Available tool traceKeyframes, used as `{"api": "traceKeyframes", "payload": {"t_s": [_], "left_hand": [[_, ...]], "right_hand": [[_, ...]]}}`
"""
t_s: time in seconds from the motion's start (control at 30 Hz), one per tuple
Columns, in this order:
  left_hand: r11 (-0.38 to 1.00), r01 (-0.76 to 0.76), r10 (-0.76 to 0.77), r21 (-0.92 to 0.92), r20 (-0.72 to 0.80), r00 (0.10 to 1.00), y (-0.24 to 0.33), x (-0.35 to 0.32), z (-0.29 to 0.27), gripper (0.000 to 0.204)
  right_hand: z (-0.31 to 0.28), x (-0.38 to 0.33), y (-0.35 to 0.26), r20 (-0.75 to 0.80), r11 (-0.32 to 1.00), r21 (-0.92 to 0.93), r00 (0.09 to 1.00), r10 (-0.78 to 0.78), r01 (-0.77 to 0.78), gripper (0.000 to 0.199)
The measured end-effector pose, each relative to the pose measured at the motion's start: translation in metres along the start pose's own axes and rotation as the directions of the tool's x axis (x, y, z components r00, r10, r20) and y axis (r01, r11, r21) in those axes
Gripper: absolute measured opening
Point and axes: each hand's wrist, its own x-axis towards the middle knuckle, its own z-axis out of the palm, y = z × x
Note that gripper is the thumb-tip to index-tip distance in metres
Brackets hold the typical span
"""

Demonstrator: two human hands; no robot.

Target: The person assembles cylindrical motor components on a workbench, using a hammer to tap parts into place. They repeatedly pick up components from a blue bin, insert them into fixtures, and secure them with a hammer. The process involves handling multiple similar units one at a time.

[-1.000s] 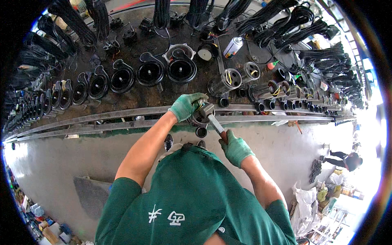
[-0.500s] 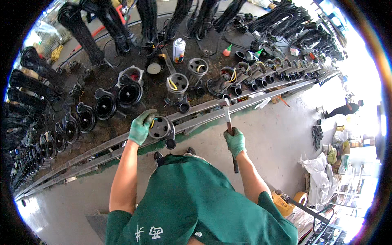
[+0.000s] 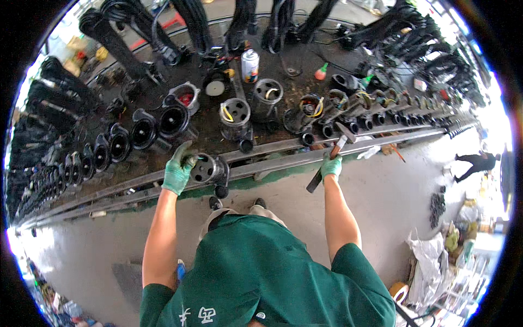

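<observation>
My left hand (image 3: 178,170), in a green glove, grips the rim of a black pump housing (image 3: 208,169) that lies on its side on the metal rails (image 3: 278,158) at the bench edge. My right hand (image 3: 330,165), also green-gloved, holds a hammer (image 3: 329,157) by the handle, its head resting up near the rail and its black grip pointing down toward me. Both hands are about a forearm's length apart along the rail.
A long dark bench carries a row of black pump housings (image 3: 144,131), open cylinders with wires (image 3: 235,111), a spray can (image 3: 250,65) and hanging black cables (image 3: 190,22). Grey floor lies below. A person (image 3: 475,162) walks at the far right, near bags and clutter (image 3: 436,256).
The view has swung left along the bench. My left hand has dragged the housing onto the rails, and my right hand has carried the hammer rightward, its head now up by the rail.
</observation>
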Motion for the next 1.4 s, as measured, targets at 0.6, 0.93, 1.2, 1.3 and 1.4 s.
{"api": "traceKeyframes", "payload": {"t_s": [0.6, 0.93, 1.2, 1.3, 1.4], "left_hand": [[0.964, 0.166, -0.185, -0.207, -0.080, 0.979, -0.041, -0.044, 0.074, 0.106], [0.999, 0.044, -0.043, 0.004, -0.061, 0.997, -0.029, -0.042, 0.057, 0.108], [0.997, 0.051, -0.056, -0.060, -0.081, 0.995, -0.038, -0.044, 0.057, 0.098], [0.999, 0.043, -0.043, -0.004, -0.030, 0.999, -0.044, -0.044, 0.053, 0.089], [0.994, 0.065, -0.067, 0.092, 0.012, 0.998, -0.057, -0.043, 0.052, 0.083]], "right_hand": [[0.127, -0.136, -0.156, 0.694, 0.997, 0.010, 0.717, -0.058, 0.071, 0.059], [0.127, -0.159, -0.187, 0.660, 0.920, -0.277, 0.750, -0.029, 0.279, 0.049], [0.071, -0.197, -0.121, 0.615, 0.952, -0.247, 0.788, 0.009, 0.182, 0.052], [0.066, -0.201, -0.102, 0.610, 0.939, -0.290, 0.792, 0.033, 0.184, 0.055], [0.064, -0.208, -0.085, 0.588, 0.963, -0.236, 0.808, 0.036, 0.129, 0.051]]}}
